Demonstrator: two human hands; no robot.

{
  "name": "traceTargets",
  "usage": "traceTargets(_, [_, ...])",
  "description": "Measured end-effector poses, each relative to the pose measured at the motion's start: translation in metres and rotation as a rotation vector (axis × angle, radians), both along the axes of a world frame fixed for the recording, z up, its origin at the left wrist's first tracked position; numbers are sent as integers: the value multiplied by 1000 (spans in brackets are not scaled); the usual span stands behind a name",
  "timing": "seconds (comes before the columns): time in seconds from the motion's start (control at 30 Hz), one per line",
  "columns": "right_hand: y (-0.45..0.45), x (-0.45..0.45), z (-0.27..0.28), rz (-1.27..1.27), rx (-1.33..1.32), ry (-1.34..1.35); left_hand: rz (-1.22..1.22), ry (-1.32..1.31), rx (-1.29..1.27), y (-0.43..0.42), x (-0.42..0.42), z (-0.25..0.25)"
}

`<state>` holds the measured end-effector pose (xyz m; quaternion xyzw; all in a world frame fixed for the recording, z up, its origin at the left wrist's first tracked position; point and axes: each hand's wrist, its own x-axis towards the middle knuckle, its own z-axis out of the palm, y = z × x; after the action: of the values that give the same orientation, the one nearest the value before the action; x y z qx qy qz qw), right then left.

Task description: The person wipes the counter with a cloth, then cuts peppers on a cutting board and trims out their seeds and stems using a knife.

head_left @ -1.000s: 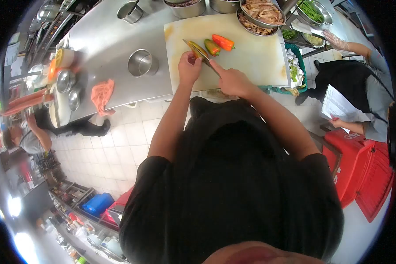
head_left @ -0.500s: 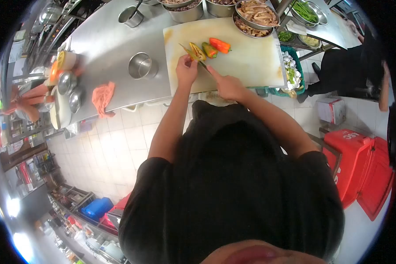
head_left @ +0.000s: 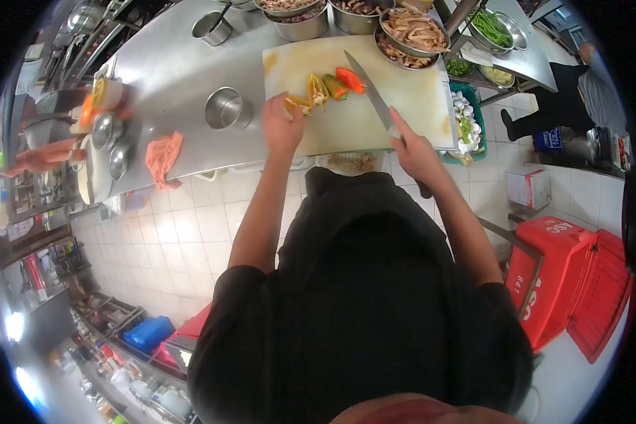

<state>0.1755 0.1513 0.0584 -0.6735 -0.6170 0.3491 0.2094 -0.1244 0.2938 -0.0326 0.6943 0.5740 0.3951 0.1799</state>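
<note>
On the white cutting board [head_left: 374, 131] lie cut pieces of bell pepper: a red piece [head_left: 350, 80], a green and orange piece [head_left: 334, 87] and a yellowish piece [head_left: 317, 90] showing pale pith and seeds. My left hand [head_left: 283, 128], at the board's left edge, has its fingers closed on another yellow pepper piece [head_left: 299, 104]; the fingertips are partly hidden. To the right, my right hand [head_left: 415, 154] grips the handle of a long kitchen knife [head_left: 369, 86]. Its blade points away over the board, apart from the left hand and close beside the red piece.
Bowls of sliced brown food [head_left: 413, 32] stand at the board's far edge. A metal pot [head_left: 227, 109] and an orange cloth [head_left: 164, 159] lie left on the steel table. A green basket [head_left: 468, 120] and a red bin [head_left: 555, 272] stand right. Another person [head_left: 565, 92] is beyond.
The knife has moved right, away from the pepper piece, with my right hand. My left hand has shifted left with the yellow piece. The other person at the right has moved farther back.
</note>
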Motion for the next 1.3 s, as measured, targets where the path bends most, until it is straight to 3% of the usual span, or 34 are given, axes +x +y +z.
traceTargets(0.17, [22, -24, -13, 40, -12, -70, -248, 83, 101, 16, 44, 20])
traceTargets(0.37, [39, -36, -10, 105, -70, -168, -310, 250, 51, 25, 65, 16])
traceTargets(0.63, [52, -44, 11, 133, -166, -158, -344, 201, 25, 36, 66, -9])
traceTargets(1.07, [75, -59, -21, 142, -138, -181, -330, 175, -12, 41, 64, -15])
traceTargets(1.3, [85, -78, -65, 102, -136, -211, -314, 217, -63, 54, 53, -24])
